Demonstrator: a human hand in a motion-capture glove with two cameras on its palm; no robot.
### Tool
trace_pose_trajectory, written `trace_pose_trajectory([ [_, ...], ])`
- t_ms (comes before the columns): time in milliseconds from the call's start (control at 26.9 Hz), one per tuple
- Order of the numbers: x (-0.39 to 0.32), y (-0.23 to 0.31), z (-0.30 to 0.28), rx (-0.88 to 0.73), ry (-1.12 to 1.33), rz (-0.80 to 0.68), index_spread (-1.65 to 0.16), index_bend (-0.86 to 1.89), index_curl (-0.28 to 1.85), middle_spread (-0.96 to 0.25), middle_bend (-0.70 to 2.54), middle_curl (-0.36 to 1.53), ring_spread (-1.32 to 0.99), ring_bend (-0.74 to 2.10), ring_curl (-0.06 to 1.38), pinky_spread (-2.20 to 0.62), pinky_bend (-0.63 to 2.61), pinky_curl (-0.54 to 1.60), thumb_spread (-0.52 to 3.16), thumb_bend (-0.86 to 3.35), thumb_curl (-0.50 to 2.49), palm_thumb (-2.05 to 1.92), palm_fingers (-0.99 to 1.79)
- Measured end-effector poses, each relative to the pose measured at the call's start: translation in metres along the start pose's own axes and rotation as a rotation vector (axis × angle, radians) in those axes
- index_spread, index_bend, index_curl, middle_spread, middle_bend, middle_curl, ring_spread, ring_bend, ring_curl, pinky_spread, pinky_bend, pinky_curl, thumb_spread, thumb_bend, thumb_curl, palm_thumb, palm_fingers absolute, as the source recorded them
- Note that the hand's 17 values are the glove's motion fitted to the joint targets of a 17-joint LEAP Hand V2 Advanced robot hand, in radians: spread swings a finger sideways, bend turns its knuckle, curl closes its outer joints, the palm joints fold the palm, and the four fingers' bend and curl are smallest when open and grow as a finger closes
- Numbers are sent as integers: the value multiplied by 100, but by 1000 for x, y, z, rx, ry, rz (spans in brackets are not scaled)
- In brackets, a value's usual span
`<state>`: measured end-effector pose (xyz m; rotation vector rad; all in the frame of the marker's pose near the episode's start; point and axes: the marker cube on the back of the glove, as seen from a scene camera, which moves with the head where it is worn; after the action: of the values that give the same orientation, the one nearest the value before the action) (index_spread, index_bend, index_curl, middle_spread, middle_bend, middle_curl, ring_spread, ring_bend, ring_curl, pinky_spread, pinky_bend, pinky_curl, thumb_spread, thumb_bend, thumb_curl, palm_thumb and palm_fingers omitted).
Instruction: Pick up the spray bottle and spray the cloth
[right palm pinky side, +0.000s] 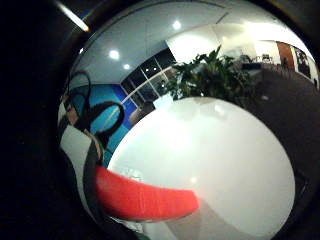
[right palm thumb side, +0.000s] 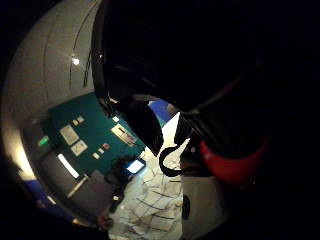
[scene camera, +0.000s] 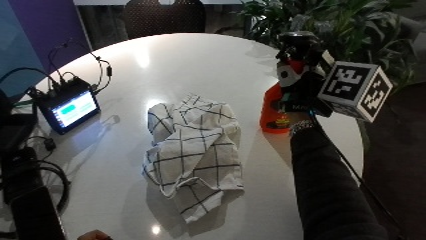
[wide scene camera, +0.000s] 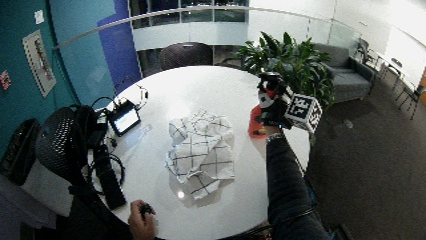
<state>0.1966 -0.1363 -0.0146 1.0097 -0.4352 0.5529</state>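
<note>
**Gloved hand closing on the spray bottle; cloth not yet sprayed**

The gloved right hand is wrapping around the upper part of the orange spray bottle, with its fingers curled round the neck and head so that the nozzle is hidden behind the glove. The bottle is standing near the right edge of the round white table; its base appears to be resting on the tabletop or only just leaving it, and I cannot tell which. In the little-finger palm view the orange body is lying right against the palm.

The checked cloth is lying crumpled in the middle of the table, just beside the bottle but apart from it. Its surface is showing no wet patch that can be made out.

Judging by this, the grasp is made, while lifting, aiming at the cloth and pulling the trigger are all remaining.

Counting: one spray bottle, one cloth, one gloved hand at work. A small monitor with its cables is sitting at the table's left side, and a leafy potted plant is standing beyond the table.
</note>
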Motion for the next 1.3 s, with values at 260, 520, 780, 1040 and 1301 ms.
trace_pose_trajectory([
  [260, -16, -7, -10, 0, -49, 4, -27, 23, 36, -19, 46, 47, -19, 68, 46, -27, 51, 42, 85, -2, 46, 83, 147],
  [520, -47, -32, -30, -65, 7, -163, -26, 27, 41, -19, 49, 49, -18, 70, 46, -30, 53, 42, 75, -1, 52, 85, 143],
  [780, -74, -48, -34, -141, 104, -331, -26, 31, 45, -19, 50, 49, -19, 69, 46, -32, 52, 42, 61, -1, 58, 91, 140],
  [1040, -114, -46, -29, -178, 351, -678, -26, 33, 48, -18, 54, 50, -20, 67, 46, -32, 50, 42, 52, -3, 63, 91, 140],
  [1301, -147, -16, -9, -230, 561, -1077, -26, 34, 50, -17, 56, 51, -20, 68, 46, -32, 50, 43, 47, -3, 66, 91, 140],
])
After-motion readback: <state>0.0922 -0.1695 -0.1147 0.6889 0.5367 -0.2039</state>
